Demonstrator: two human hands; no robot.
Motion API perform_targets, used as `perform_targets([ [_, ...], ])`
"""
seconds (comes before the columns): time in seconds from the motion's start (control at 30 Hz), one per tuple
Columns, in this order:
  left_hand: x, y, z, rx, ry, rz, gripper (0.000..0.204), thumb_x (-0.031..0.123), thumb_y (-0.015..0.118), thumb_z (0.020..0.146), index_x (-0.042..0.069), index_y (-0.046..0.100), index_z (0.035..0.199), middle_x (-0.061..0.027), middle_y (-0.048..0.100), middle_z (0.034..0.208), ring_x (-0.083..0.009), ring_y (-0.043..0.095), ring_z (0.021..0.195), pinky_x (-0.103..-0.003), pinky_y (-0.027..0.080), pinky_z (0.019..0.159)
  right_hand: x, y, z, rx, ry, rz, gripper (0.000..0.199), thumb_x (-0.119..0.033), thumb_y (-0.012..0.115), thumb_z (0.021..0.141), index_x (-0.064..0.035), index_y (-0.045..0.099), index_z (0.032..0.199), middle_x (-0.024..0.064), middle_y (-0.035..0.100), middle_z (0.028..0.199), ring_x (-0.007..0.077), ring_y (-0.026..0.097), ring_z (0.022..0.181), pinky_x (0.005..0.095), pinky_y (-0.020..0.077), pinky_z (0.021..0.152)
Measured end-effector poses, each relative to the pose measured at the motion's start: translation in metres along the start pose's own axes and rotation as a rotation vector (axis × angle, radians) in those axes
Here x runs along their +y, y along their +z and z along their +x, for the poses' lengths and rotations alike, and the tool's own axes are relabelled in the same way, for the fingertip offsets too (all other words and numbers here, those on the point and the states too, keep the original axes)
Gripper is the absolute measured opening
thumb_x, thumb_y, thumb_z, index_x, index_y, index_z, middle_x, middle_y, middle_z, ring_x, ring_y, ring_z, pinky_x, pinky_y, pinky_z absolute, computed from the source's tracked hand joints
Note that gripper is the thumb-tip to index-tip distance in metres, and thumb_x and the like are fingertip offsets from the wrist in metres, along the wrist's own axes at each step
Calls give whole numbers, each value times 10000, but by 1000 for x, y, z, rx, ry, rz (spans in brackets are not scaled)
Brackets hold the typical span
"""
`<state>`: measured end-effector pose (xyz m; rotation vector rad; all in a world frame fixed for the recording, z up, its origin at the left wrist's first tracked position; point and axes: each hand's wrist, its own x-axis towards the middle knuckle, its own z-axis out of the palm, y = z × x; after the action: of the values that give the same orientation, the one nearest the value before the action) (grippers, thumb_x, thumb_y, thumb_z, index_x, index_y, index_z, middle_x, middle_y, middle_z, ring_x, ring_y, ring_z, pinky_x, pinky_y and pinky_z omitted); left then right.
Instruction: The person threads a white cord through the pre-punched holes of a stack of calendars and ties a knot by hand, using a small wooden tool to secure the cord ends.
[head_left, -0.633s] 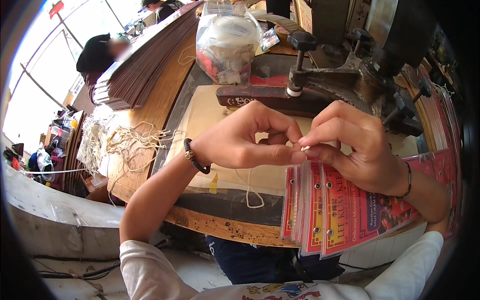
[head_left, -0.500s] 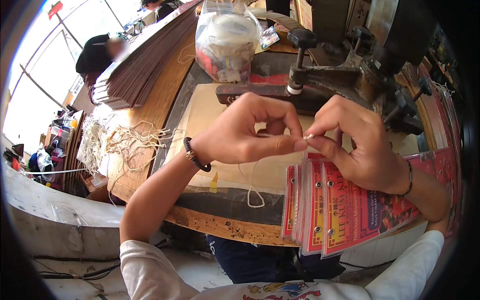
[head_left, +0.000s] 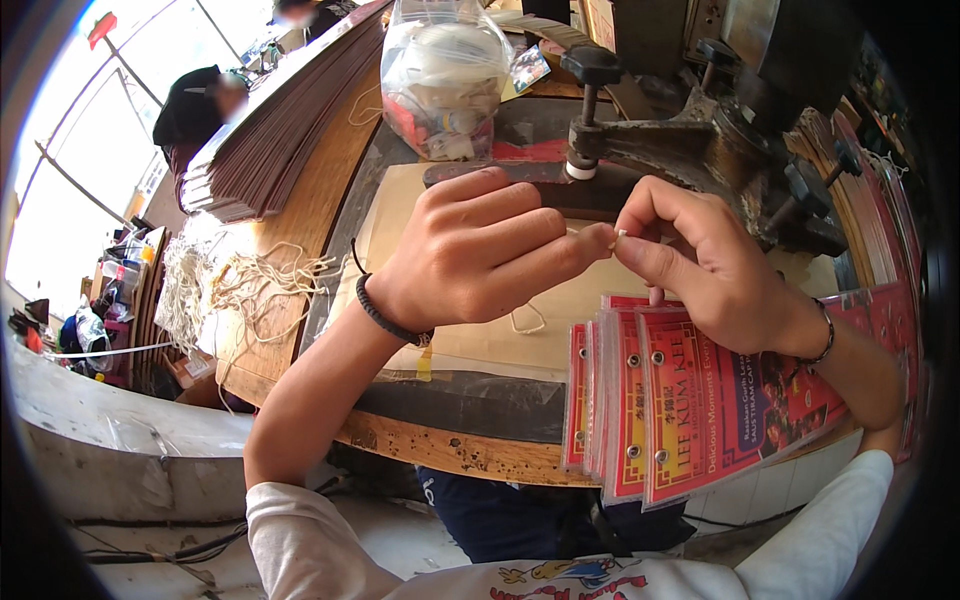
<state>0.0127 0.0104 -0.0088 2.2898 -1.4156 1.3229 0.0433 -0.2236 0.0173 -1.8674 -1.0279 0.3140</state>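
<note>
Above the work table, both hands meet with their fingertips almost touching. My right hand [head_left: 705,265] pinches a small bit of white string [head_left: 620,236] between thumb and forefinger. Turned knuckles up, my left hand [head_left: 490,248] is closed on the same string at its forefinger tip; its thumb is hidden. A loop of string [head_left: 530,320] hangs below the left hand, over a tan sheet [head_left: 470,350]. Under the right hand and forearm lies a fanned stack of red and yellow laminated cards [head_left: 690,430] with metal eyelets, overhanging the table's front edge.
Loose white strings [head_left: 265,290] lie in a heap on the left. Behind them leans a tall stack of boards [head_left: 290,120]. A clear plastic bag [head_left: 445,85] stands at the back, beside a metal press with black knobs [head_left: 650,140]. Another person [head_left: 190,115] is at far left.
My left hand has rolled over, knuckles now upward, and both hands have risen slightly. The string loop has drawn up and away from the table's front. The card stack has stayed in place.
</note>
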Motion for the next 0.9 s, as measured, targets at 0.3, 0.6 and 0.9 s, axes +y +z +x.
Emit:
perform_targets([
  [0.3, 0, 4, 6, 43, -302, -311, 149, 65, 777, 755, 75, 719, 892, 7, 570, 590, -88, 488, 460, -248, 368, 453, -2, 5, 1, 36, -79, -100, 161, -149, 598, 936, -21, 533, 1009, 38, 542, 843, 79, 525, 740, 232, 448, 610],
  [0.6, 4, -4, 5, -130, -752, -766, 100, 117, 729, 829, 41, 708, 890, 2, 520, 573, -37, 423, 500, -228, 328, 477, 1, 7, -2, 158, -376, -272, 252, 42, 650, 845, -94, 559, 1037, 48, 530, 993, 95, 561, 773, 213, 449, 565],
  [0.9, 4, -3, 5, -168, -852, -1022, 142, 163, 727, 853, 35, 717, 914, 24, 568, 627, -26, 392, 533, -231, 324, 499, 3, 7, 0, 181, -427, -336, 171, 23, 677, 841, -87, 611, 955, 37, 576, 933, 101, 592, 733, 224, 437, 533],
])
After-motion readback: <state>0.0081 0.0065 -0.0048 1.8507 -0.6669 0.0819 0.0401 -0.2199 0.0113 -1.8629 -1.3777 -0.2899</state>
